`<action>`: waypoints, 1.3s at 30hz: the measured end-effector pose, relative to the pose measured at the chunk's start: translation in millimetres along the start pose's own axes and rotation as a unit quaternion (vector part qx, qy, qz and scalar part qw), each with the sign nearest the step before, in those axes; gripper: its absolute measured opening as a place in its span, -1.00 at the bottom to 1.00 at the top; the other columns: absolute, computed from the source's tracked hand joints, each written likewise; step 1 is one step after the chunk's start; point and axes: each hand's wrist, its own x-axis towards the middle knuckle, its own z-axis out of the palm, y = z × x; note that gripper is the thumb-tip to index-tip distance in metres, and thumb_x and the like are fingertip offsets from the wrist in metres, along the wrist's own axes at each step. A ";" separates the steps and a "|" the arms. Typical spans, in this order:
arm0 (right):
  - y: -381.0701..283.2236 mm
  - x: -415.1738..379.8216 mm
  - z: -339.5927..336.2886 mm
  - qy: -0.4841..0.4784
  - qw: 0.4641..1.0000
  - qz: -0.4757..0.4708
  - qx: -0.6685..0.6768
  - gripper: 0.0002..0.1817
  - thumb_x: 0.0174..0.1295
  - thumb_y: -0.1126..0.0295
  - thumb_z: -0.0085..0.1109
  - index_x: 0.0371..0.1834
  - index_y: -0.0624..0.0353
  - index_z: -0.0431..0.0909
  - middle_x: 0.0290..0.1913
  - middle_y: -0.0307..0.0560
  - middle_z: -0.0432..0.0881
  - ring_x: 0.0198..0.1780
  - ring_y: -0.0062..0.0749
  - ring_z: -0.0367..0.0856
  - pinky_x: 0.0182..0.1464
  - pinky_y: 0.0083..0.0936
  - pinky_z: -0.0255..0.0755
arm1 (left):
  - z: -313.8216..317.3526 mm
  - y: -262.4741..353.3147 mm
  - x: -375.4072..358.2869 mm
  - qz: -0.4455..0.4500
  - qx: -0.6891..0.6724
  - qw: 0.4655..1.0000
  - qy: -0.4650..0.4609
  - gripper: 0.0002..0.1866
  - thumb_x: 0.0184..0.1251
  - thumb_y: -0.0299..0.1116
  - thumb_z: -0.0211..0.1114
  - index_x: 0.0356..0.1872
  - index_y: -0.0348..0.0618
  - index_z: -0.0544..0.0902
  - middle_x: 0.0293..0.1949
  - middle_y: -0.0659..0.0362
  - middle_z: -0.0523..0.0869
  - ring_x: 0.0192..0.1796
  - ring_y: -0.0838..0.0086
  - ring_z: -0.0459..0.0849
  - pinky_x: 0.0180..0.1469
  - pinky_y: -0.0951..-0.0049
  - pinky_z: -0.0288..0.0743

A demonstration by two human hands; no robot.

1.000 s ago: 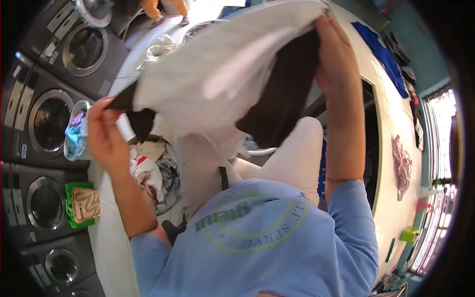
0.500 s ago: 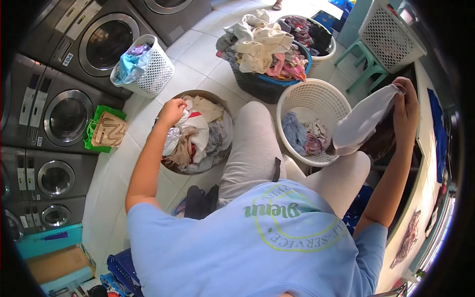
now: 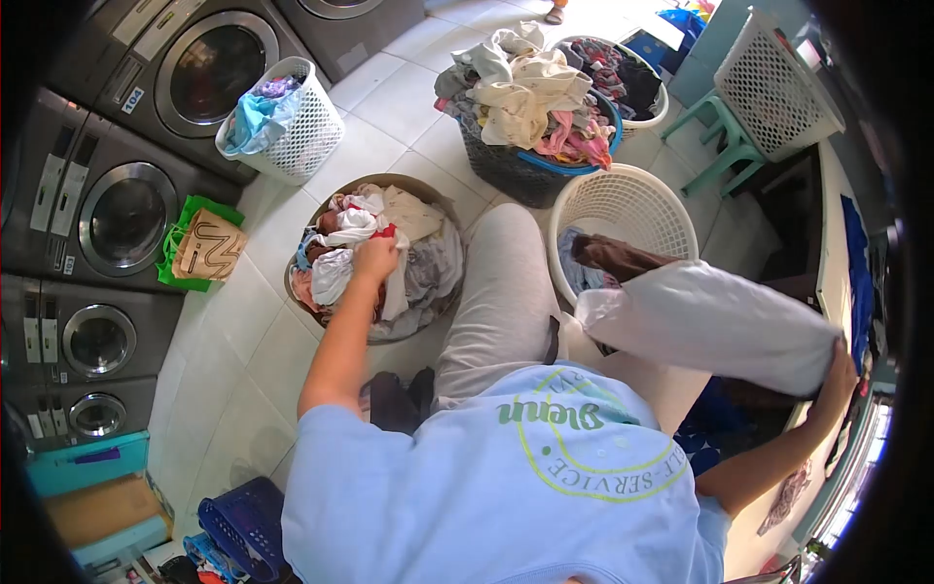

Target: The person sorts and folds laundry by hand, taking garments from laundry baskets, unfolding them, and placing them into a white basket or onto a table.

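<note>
My left hand is closed on a white cloth with red parts, on top of the clothes in the round brown tub. Off to the right, my right hand grips one end of a pale grey garment, which stretches over my right leg to the white round basket. Brown cloth lies across that basket, beside the pale garment; whether the two are joined I cannot tell. Light blue cloth shows inside the basket.
A dark heaped basket stands ahead, with another full basket behind. At left are a white basket, a paper bag and washing machines. A green stool holds a tilted basket.
My right hand has swung outward and toward me, stretching the pale garment. Brown cloth now lies across the white basket. My left hand has moved down and right onto the white cloth.
</note>
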 end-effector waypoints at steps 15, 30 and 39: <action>-6.4 -70.4 106.8 -0.388 0.913 -0.121 -0.026 -0.49 0.13 0.48 0.26 0.19 0.14 0.41 0.17 -0.14 0.48 0.11 -0.34 0.48 0.08 -0.48 0.40 | -181.7 149.8 -74.3 0.161 -0.577 0.801 -0.024 -0.80 0.33 -0.58 0.11 -0.08 -0.33 0.61 -0.22 0.22 0.70 -0.17 0.61 0.62 -0.10 0.57 0.48; -71.2 -149.7 261.8 -0.456 0.729 0.256 0.442 -0.53 0.35 0.21 0.07 0.24 0.21 0.32 0.11 -0.01 0.53 0.12 -0.28 0.54 0.10 -0.33 0.49 | -180.8 260.8 -93.1 0.403 -0.262 0.874 0.072 -0.26 0.14 -0.20 0.35 0.33 -0.16 0.24 0.14 -0.14 0.52 0.25 -0.02 0.43 0.26 0.08 0.23; -47.5 -116.2 248.8 -0.467 0.745 0.323 0.351 -0.44 0.23 0.04 0.22 0.17 0.17 0.40 -0.06 -0.06 0.62 -0.10 -0.27 0.64 0.02 -0.31 0.55 | -126.5 227.7 -77.4 0.175 -0.485 0.854 -0.065 -0.64 0.26 -0.42 0.22 0.07 -0.31 0.48 -0.16 0.03 0.65 -0.14 0.42 0.63 -0.11 0.40 0.51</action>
